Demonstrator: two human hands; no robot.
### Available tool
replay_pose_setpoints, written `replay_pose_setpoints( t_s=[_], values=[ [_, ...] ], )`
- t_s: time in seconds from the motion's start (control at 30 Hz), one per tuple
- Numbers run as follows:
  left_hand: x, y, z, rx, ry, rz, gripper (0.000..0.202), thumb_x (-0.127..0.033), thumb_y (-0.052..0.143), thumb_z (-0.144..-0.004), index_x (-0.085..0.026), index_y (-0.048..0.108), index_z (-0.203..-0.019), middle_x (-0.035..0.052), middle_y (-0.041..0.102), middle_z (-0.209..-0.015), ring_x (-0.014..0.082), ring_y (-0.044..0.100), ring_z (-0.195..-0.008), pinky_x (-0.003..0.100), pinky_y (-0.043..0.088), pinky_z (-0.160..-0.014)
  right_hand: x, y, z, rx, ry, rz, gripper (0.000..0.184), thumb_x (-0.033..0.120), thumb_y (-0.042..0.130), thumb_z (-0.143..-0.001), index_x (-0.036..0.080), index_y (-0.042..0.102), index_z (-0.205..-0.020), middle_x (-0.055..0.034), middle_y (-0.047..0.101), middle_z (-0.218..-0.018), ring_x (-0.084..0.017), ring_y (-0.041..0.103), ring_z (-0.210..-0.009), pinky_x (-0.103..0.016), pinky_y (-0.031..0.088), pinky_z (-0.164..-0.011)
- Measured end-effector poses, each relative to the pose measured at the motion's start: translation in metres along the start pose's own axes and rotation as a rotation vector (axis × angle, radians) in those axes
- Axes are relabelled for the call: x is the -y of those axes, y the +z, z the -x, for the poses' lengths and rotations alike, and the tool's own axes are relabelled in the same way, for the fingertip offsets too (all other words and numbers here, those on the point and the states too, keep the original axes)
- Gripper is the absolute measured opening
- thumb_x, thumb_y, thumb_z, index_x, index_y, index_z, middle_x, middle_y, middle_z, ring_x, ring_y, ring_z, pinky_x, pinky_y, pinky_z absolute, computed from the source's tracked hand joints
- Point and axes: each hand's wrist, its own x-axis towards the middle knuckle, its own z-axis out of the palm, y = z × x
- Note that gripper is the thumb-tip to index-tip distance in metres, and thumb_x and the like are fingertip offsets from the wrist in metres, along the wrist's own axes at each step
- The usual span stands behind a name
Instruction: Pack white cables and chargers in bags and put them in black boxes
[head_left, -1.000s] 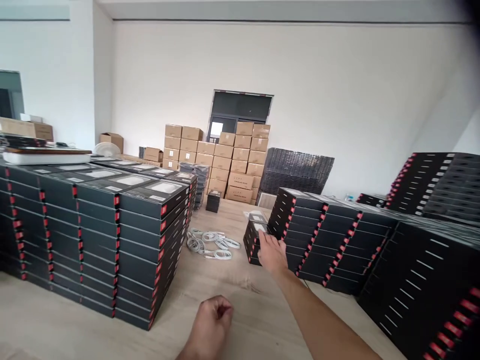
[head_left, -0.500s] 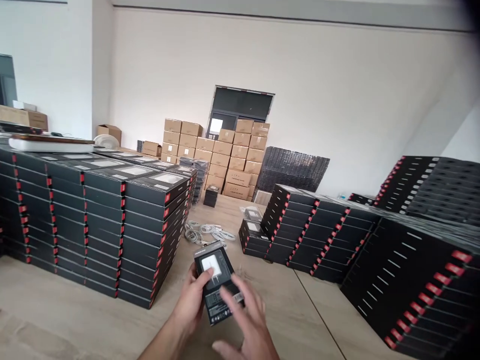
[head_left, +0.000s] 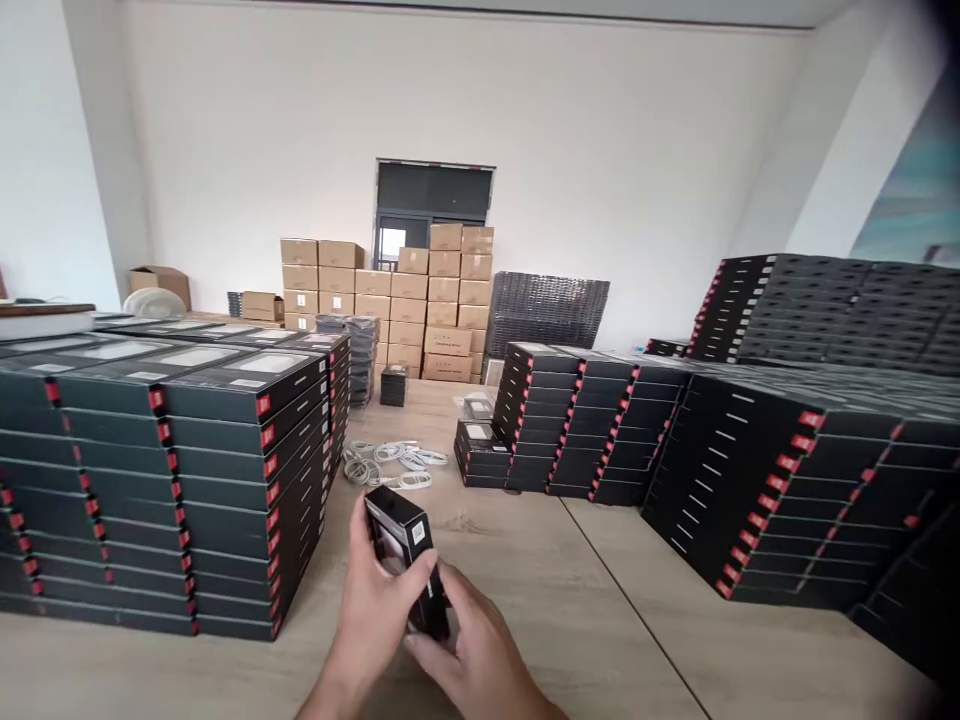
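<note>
Black cardboard boxes [head_left: 765,490] with red-marked edges fill most of my feed. The one in play is a single black box [head_left: 399,535], held tilted on its edge over the table [head_left: 600,640], near the front of the view. The left hand [head_left: 371,610] has it: its fingers [head_left: 358,545] wrap up the far side, with the thumb [head_left: 424,570] across the face, closed firmly on the box. The right hand [head_left: 469,640] comes in from below, its fingers [head_left: 454,595] curled against the lower end, so both hands are narrowed onto the box, not spread wide.

Done, as far as I can read it: a large block of stacked boxes [head_left: 225,480] stands squared on the left, and long rows of boxes [head_left: 570,425] line the right. Left over: a short stack of boxes [head_left: 480,455] sits just beside those rows, a small stack [head_left: 393,385] stands further back, and a loose bundle of white cables [head_left: 390,465] lies on the table between the left block and the short stack. Cardboard cartons [head_left: 390,300] are piled toward the far wall [head_left: 600,150]. I cannot tell what is inside the held box.
</note>
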Motion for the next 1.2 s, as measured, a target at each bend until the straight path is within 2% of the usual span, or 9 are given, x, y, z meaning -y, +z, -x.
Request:
replay_pose_setpoints(
  t_s=[0.13, 0.2, 0.37, 0.5, 0.63, 0.83, 0.93, 1.03, 1.2],
  values=[
    [-0.007, -0.010, 0.001, 0.095, 0.275, -0.441, 0.087, -0.023, 0.070, -0.070, -0.023, 0.025, -0.145, 0.0124, 0.044, -0.144, 0.0296, 0.043, -0.134, 0.050, 0.032, -0.113, 0.007, -0.015, -0.005, -0.084, 0.108, -0.370, 0.047, 0.046, 0.048, -0.094, 0.024, 0.050, -0.136, -0.0115, 0.066, -0.120, -0.026, 0.064, -0.108, -0.040, 0.050, -0.093],
    [-0.007, -0.012, 0.004, 0.223, 0.415, -0.622, 0.083, -0.013, 0.064, -0.069, -0.025, 0.028, -0.143, 0.0104, 0.047, -0.141, 0.0286, 0.041, -0.134, 0.053, 0.026, -0.115, 0.009, -0.023, -0.007, -0.111, 0.124, -0.425, 0.049, 0.050, 0.053, -0.091, 0.024, 0.053, -0.132, -0.0102, 0.067, -0.114, -0.025, 0.063, -0.106, -0.039, 0.050, -0.093],
    [-0.005, -0.009, 0.012, 0.419, 0.511, -0.789, 0.091, 0.000, 0.052, -0.061, -0.026, 0.025, -0.144, 0.0080, 0.048, -0.141, 0.0250, 0.040, -0.135, 0.055, 0.010, -0.119, 0.009, -0.032, -0.005, 0.002, 0.079, -0.318, 0.042, 0.039, 0.060, -0.089, 0.023, 0.059, -0.127, -0.0085, 0.068, -0.111, -0.023, 0.064, -0.098, -0.036, 0.051, -0.088],
    [-0.007, -0.010, 0.013, 0.484, 0.515, -0.831, 0.092, 0.000, 0.051, -0.060, -0.027, 0.024, -0.144, 0.0074, 0.048, -0.141, 0.0238, 0.039, -0.135, 0.052, 0.009, -0.120, 0.011, -0.034, 0.001, -0.037, 0.001, -0.012, 0.053, 0.028, 0.051, -0.091, 0.023, 0.044, -0.143, -0.0071, 0.069, -0.103, -0.022, 0.064, -0.089, -0.036, 0.051, -0.085],
    [-0.008, -0.014, 0.012, 0.486, 0.502, -0.855, 0.093, -0.001, 0.052, -0.059, -0.027, 0.023, -0.144, 0.0085, 0.046, -0.142, 0.0259, 0.040, -0.134, 0.054, 0.015, -0.117, 0.011, -0.038, 0.000, -0.046, 0.009, 0.042, 0.053, 0.023, 0.042, -0.092, 0.023, 0.042, -0.145, -0.0050, 0.070, -0.095, -0.020, 0.064, -0.086, -0.035, 0.051, -0.083],
    [-0.006, -0.017, 0.014, 0.443, 0.470, -0.841, 0.091, -0.009, 0.058, -0.063, -0.023, 0.022, -0.145, 0.0124, 0.046, -0.141, 0.0294, 0.041, -0.133, 0.050, 0.031, -0.109, 0.001, -0.044, -0.007, -0.136, 0.182, -0.213, 0.052, 0.023, 0.037, -0.092, 0.024, 0.039, -0.144, -0.0061, 0.067, -0.100, -0.017, 0.066, -0.073, -0.034, 0.056, -0.068],
    [-0.007, -0.015, 0.015, 0.419, 0.487, -0.920, 0.093, -0.006, 0.055, -0.061, -0.024, 0.024, -0.147, 0.0107, 0.047, -0.141, 0.0290, 0.040, -0.133, 0.049, 0.031, -0.108, 0.008, -0.045, -0.004, -0.238, -0.005, -0.038, 0.038, 0.021, 0.044, -0.090, 0.028, 0.056, -0.126, -0.0093, 0.052, -0.136, -0.021, 0.062, -0.106, -0.037, 0.054, -0.087],
    [-0.007, -0.014, 0.015, 0.386, 0.534, -0.986, 0.092, -0.004, 0.053, -0.062, -0.024, 0.025, -0.147, 0.0107, 0.046, -0.141, 0.0282, 0.040, -0.133, 0.049, 0.031, -0.106, 0.019, -0.045, 0.000, -0.246, -0.213, 0.267, 0.025, 0.020, 0.047, -0.091, 0.027, 0.068, -0.102, -0.0046, 0.037, -0.150, -0.027, 0.038, -0.136, -0.045, 0.038, -0.108],
    [-0.004, -0.010, 0.019, 0.301, 0.632, -1.052, 0.092, -0.004, 0.054, -0.063, -0.019, 0.024, -0.149, 0.0139, 0.050, -0.135, 0.0294, 0.043, -0.129, 0.049, 0.032, -0.104, 0.015, -0.041, -0.004, -0.121, -0.071, 0.453, 0.027, 0.028, 0.044, -0.096, 0.026, 0.072, -0.096, -0.0060, 0.038, -0.151, -0.029, 0.024, -0.143, -0.052, 0.026, -0.114]
  ],
)
